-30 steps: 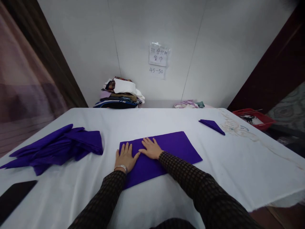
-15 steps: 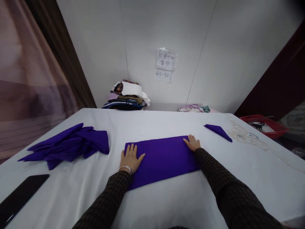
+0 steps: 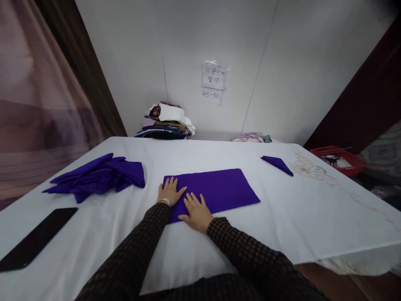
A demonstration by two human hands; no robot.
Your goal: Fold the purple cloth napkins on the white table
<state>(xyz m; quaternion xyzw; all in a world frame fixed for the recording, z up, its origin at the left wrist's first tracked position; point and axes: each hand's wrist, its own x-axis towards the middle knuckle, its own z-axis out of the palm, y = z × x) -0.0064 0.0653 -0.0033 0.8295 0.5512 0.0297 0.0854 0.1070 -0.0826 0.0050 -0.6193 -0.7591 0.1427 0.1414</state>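
A purple cloth (image 3: 222, 188), folded into a long rectangle, lies flat on the white tablecloth (image 3: 200, 156) in front of me. My left hand (image 3: 169, 192) rests with spread fingers on its left end; a bracelet is on the wrist. Beside it, my right hand (image 3: 198, 212) lies flat on the lower left part of the cloth, fingers apart. The two hands are close but not touching. Neither grips the fabric.
Crumpled purple cloths (image 3: 100, 175) lie at the left, above a black flat slab (image 3: 39, 238). A small folded purple triangle (image 3: 277, 164) is at the right. Clothes (image 3: 169, 122) are piled behind the table; a red basket (image 3: 354, 167) stands far right.
My right hand has moved left from the cloth's upper right corner to near my left hand. My left hand stays on the left end. The view has shifted slightly.
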